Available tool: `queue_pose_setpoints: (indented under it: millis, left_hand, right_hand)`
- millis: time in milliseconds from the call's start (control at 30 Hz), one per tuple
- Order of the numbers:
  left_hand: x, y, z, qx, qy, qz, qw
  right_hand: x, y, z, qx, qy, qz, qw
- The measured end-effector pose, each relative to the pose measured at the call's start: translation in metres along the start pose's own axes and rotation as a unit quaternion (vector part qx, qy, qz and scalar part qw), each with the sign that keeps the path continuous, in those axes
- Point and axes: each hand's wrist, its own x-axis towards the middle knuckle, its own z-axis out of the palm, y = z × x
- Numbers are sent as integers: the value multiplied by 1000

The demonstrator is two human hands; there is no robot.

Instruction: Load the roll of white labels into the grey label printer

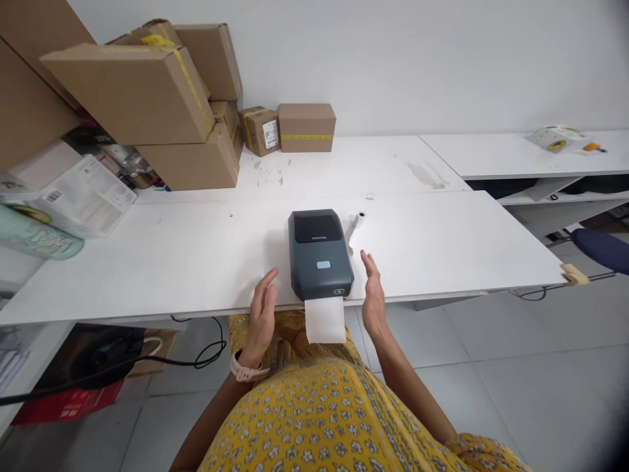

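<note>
A dark blue-grey label printer [320, 255] stands on the white table near its front edge, its lid down. From its front slot a blank white paper strip [325, 320] hangs over the edge. My left hand [263, 311] is at the printer's left, apart from it, fingers stretched out and holding nothing. On the other side, my right hand [373, 295] is held upright with straight fingers, also without touching the printer. A small white paper roll [360, 220] with a loose tail lies just right of the printer, beyond my right fingertips.
Cardboard boxes [132, 92] are stacked at the back left, with a smaller carton [307, 128] by the wall. A mint-green bottle [44, 233] lies at the far left. A label roll [560, 139] sits at the far right. Black cables [211, 347] hang below the table.
</note>
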Motion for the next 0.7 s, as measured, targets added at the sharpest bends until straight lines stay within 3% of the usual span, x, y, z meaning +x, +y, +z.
queue_pose_setpoints:
  millis: [133, 233, 500, 700]
  left_hand:
    - [8, -7, 25, 6, -61, 59, 996]
    - [10, -13, 37, 5, -51, 86, 995]
    - [17, -2, 30, -29, -36, 100, 994]
    - [59, 22, 28, -98, 4, 152, 983]
  right_hand:
    - [-6, 9, 10, -11, -40, 10, 999]
    - [-6, 10, 13, -45, -40, -21, 998]
    - [8, -9, 9, -112, -20, -116, 987]
    - [60, -44, 11, -156, 2, -237, 959]
